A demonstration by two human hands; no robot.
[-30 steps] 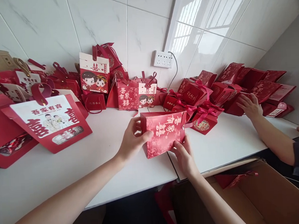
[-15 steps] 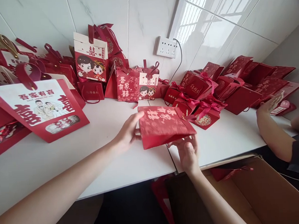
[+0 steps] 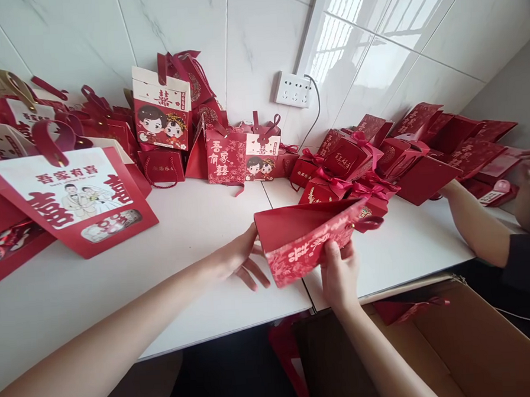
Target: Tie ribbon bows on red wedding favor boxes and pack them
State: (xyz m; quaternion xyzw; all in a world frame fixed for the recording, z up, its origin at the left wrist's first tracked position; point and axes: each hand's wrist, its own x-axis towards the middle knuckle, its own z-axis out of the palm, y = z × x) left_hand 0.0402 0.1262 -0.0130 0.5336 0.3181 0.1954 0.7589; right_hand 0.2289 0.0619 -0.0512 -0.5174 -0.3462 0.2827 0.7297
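A red paper gift box (image 3: 310,249) with pale printed characters and a ribbon handle is tilted on its side above the table (image 3: 208,302). One plain red side faces up. My right hand (image 3: 341,274) grips its near printed side, thumb on the front face. At the box's left end, my left hand (image 3: 239,260) has its fingers spread, and the fingertips nearest the box are partly hidden by its edge. Just behind are red boxes with pink bows (image 3: 335,186). Against the wall stands a red box with two cartoon figures (image 3: 164,121).
To the left sits a large red box with a white panel (image 3: 81,199). A cardboard carton (image 3: 490,341) lies below the table's front edge, with a red piece inside. On the tiled wall is a power strip (image 3: 293,90). Another person's arms (image 3: 480,228) reach in from the right.
The gift box has turned over in my hands, tipping its printed side towards me. My right thumb now presses on that side, and my left hand's fingers have spread off the box.
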